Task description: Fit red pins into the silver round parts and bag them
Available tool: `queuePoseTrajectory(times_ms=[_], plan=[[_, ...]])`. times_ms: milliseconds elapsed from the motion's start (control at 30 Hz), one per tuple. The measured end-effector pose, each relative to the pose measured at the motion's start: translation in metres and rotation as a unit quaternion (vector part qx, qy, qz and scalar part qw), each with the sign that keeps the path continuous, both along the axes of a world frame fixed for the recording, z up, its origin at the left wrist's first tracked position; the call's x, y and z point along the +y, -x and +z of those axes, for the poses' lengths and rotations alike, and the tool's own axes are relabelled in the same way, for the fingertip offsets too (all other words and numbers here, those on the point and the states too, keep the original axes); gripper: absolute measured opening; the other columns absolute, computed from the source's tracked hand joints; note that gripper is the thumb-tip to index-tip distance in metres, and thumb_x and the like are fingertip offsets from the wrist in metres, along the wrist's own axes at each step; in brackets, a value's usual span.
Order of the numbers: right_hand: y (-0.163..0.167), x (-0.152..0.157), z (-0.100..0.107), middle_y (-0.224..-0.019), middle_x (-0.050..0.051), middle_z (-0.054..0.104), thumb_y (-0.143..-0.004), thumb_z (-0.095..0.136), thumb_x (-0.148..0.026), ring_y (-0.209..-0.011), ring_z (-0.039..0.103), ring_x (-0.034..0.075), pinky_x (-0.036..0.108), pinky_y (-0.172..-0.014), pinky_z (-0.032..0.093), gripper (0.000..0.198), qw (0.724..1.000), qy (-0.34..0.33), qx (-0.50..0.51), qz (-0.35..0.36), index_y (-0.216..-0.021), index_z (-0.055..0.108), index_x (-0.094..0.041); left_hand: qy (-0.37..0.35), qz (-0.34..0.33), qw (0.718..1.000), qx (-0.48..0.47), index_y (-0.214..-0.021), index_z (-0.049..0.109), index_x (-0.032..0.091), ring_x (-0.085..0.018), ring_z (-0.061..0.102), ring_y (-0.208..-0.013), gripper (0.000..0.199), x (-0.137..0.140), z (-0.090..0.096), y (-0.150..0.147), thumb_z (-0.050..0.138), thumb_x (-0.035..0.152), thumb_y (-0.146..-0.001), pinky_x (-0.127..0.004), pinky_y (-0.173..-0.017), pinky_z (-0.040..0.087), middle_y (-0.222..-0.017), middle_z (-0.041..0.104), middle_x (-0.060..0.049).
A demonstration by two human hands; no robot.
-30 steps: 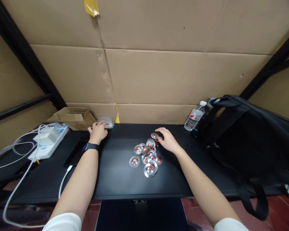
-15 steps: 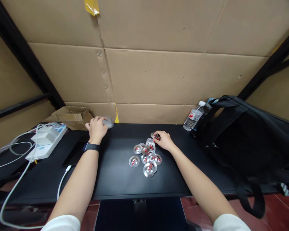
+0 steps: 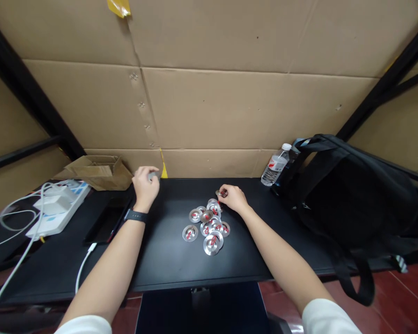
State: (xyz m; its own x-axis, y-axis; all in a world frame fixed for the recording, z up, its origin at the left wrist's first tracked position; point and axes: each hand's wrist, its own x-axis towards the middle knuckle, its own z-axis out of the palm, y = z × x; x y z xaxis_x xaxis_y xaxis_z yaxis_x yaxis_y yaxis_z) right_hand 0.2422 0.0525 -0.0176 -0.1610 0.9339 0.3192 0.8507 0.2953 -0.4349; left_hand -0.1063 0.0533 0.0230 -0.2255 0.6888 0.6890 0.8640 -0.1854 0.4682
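Round, dished silver metal discs (image 3: 212,244) with red marks lie in a loose, overlapping pile on the black table (image 3: 170,260). One metal disc (image 3: 190,233) lies a little apart at the pile's left. At the pile's far right edge, my right hand (image 3: 234,198) pinches a metal disc (image 3: 223,192) between thumb and fingers. My left hand (image 3: 146,186), with a dark watch band on its wrist, is near the back edge of the table. Its fingers curl round a small translucent greyish plastic item (image 3: 154,175), mostly hidden by the hand.
A brown paper bag (image 3: 102,172), a white power strip (image 3: 57,208) with cables and a black phone or tablet (image 3: 106,220) are at the left. A water bottle (image 3: 276,166) and a black backpack (image 3: 351,199) stand at the right. A cardboard wall (image 3: 212,111) closes the back.
My left hand has shifted slightly right relative to the paper bag, and less of the plastic item shows. The right hand stays at the pile's far edge. The whole view has shifted slightly.
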Motion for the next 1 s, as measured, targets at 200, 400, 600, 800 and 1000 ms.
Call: queuePoseTrajectory(times_ms=[200, 400, 600, 800, 1000], plan=[[-0.011, -0.001, 0.004, -0.09, 0.002, 0.076, -0.079, 0.061, -0.015, -0.079, 0.069, 0.019, 0.028, -0.074, 0.049, 0.024, 0.997, -0.057, 0.037, -0.022, -0.097, 0.071, -0.026, 0.026, -0.208, 0.973, 0.097, -0.092, 0.067, 0.023, -0.024, 0.059, -0.105, 0.027, -0.019, -0.008, -0.067, 0.048, 0.006, -0.082, -0.039, -0.095, 0.039, -0.103, 0.068, -0.005], [-0.016, 0.004, 0.004, -0.084, 0.005, 0.074, -0.075, 0.062, -0.018, -0.068, 0.067, 0.016, 0.029, -0.069, 0.055, 0.018, 0.972, -0.067, 0.224, 0.0, -0.091, 0.069, -0.019, 0.071, -0.327, 0.931, 0.145, -0.094, 0.069, 0.024, -0.023, 0.059, -0.104, 0.022, -0.041, -0.014, -0.106, 0.051, 0.013, -0.091, -0.04, -0.089, 0.041, -0.105, 0.069, -0.004], [0.013, -0.024, 0.018, -0.082, 0.005, 0.07, -0.071, 0.073, -0.028, -0.067, 0.07, 0.017, 0.027, -0.062, 0.058, 0.026, 0.918, -0.008, 0.387, 0.084, -0.095, 0.068, -0.018, 0.053, -0.339, 0.933, 0.106, -0.12, 0.061, 0.025, -0.025, 0.061, -0.102, 0.023, -0.055, -0.016, -0.13, 0.054, 0.03, -0.099, -0.041, -0.089, 0.047, -0.11, 0.068, -0.007], [0.036, -0.042, 0.015, -0.081, 0.003, 0.067, -0.07, 0.074, -0.022, -0.068, 0.07, 0.015, 0.026, -0.063, 0.059, 0.035, 0.888, 0.053, 0.436, 0.134, -0.104, 0.071, -0.016, 0.032, -0.287, 0.948, 0.132, -0.108, 0.064, 0.023, -0.024, 0.06, -0.096, 0.016, -0.056, -0.019, -0.133, 0.05, 0.029, -0.102, -0.041, -0.085, 0.047, -0.105, 0.068, -0.007], [0.037, -0.042, 0.006, -0.116, 0.009, 0.066, -0.068, 0.081, -0.023, -0.075, 0.07, 0.013, 0.027, -0.069, 0.06, 0.055, 0.863, 0.091, 0.452, 0.204, -0.121, 0.067, -0.021, 0.053, -0.345, 0.933, 0.085, -0.101, 0.06, 0.022, -0.021, 0.062, -0.093, 0.008, -0.051, -0.019, -0.126, 0.053, 0.024, -0.101, -0.037, -0.083, 0.045, -0.101, 0.069, -0.004]])
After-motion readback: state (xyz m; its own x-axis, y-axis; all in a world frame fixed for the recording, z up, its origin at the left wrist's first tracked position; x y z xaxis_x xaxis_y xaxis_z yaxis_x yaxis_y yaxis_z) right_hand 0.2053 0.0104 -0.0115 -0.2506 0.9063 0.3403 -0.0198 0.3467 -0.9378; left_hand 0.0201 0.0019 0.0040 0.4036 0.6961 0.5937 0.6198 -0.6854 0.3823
